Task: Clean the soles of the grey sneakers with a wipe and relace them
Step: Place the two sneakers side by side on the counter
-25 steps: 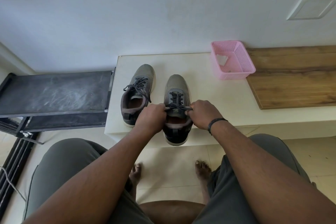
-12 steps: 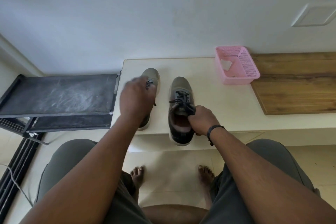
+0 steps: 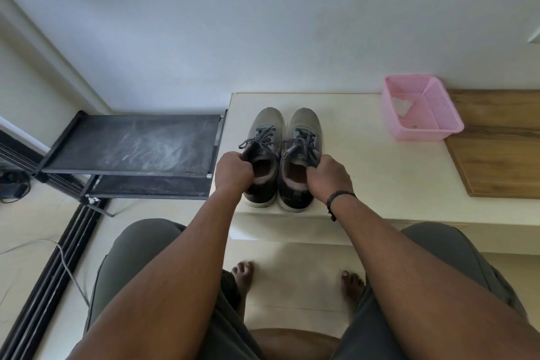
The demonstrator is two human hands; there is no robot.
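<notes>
the left hand (image 3: 233, 172) is curled in a fist on the outer collar of the left sneaker (image 3: 264, 158), fingers closed over its rim. the right hand (image 3: 328, 177) grips the outer collar of the right sneaker (image 3: 301, 158) the same way, a dark band (image 3: 339, 197) around its wrist. the two grey sneakers stand upright side by side, touching or nearly so, toes toward the wall, heels at the front edge of the pale bench (image 3: 380, 172). both have dark laces (image 3: 301, 145) threaded through the eyelets; whether they are tied is hard to tell from here. further right on the bench sits a pink basket (image 3: 438, 126) with a crumpled white wipe (image 3: 403, 105) inside, just beside a wooden board (image 3: 502, 155). left of the bench stands a black shoe rack (image 3: 131, 146). below, grey shorts and bare feet on the tiled floor.
</notes>
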